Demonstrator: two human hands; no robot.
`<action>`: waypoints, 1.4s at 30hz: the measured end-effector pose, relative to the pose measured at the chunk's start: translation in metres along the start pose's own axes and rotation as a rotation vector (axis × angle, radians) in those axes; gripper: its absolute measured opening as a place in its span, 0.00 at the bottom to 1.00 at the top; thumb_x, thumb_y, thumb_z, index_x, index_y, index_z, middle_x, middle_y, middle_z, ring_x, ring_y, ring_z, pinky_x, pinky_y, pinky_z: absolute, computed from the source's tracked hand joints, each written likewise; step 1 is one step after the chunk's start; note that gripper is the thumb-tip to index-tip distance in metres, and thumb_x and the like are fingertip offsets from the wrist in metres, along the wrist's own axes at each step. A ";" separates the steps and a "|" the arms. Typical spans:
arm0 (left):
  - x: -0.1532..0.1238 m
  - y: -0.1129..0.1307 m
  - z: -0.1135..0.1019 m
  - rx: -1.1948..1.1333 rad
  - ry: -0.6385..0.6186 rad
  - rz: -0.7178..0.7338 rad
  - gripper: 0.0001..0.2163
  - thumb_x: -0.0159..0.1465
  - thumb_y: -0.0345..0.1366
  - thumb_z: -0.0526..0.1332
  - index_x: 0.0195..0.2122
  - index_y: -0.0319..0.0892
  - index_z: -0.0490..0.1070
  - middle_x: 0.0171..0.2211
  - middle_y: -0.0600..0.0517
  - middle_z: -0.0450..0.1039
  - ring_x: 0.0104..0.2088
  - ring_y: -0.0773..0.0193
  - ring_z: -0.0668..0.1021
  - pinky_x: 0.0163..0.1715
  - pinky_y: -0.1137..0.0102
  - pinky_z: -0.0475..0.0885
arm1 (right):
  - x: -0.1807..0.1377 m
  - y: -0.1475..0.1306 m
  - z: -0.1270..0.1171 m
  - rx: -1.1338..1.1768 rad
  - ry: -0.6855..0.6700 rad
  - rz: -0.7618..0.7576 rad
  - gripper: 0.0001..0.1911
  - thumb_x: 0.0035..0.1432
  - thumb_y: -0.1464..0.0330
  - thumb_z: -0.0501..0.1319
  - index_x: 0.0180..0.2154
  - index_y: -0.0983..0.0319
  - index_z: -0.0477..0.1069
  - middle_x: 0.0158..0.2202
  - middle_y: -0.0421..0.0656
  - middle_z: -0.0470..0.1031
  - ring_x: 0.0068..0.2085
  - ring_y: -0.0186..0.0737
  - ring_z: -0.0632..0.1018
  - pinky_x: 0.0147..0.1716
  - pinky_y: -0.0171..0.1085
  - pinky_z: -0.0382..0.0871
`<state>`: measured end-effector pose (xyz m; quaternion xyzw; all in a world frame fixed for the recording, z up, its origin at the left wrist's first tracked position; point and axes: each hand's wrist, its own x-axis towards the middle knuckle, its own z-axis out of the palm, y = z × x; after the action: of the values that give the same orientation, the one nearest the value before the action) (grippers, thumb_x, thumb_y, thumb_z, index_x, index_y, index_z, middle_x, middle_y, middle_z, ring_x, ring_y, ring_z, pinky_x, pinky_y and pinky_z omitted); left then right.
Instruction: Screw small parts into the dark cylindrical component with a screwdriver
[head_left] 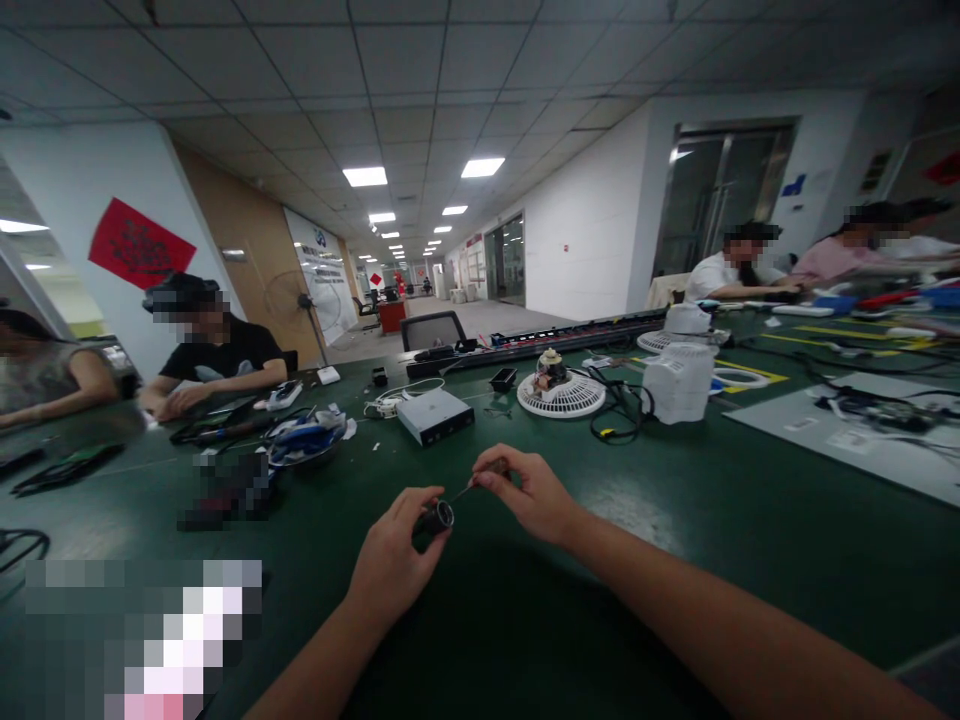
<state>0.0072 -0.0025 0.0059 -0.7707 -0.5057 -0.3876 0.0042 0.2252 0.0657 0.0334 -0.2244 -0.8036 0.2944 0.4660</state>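
My left hand [394,560] pinches a small dark cylindrical part [437,518] with a shiny round end, held just above the green table [675,540]. My right hand [525,490] is closed on a thin screwdriver [480,478] whose tip points down-left into the part. Both hands hover over the near middle of the table.
A grey box [435,415] lies behind my hands, a white fan grille with a motor [561,390] and a white fan housing [679,382] to the right. Cables and tools lie at left. Other people sit at the far left and far right.
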 end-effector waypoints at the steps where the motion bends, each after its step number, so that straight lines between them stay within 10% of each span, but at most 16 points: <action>1: 0.000 0.000 0.000 0.001 0.003 0.000 0.18 0.60 0.30 0.63 0.52 0.48 0.67 0.42 0.51 0.75 0.40 0.59 0.81 0.40 0.63 0.77 | 0.000 0.000 0.000 -0.026 0.005 0.005 0.07 0.64 0.64 0.60 0.39 0.61 0.71 0.33 0.42 0.79 0.34 0.37 0.78 0.34 0.36 0.69; 42: -0.002 -0.001 0.003 -0.006 -0.028 -0.016 0.17 0.60 0.33 0.64 0.51 0.47 0.70 0.43 0.50 0.78 0.39 0.58 0.82 0.40 0.62 0.80 | 0.004 0.013 0.007 0.427 -0.083 0.160 0.14 0.62 0.57 0.60 0.37 0.62 0.67 0.29 0.39 0.75 0.25 0.32 0.75 0.26 0.34 0.71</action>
<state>0.0077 -0.0024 0.0024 -0.7719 -0.5108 -0.3785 -0.0084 0.2179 0.0754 0.0241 -0.1712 -0.7213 0.5026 0.4447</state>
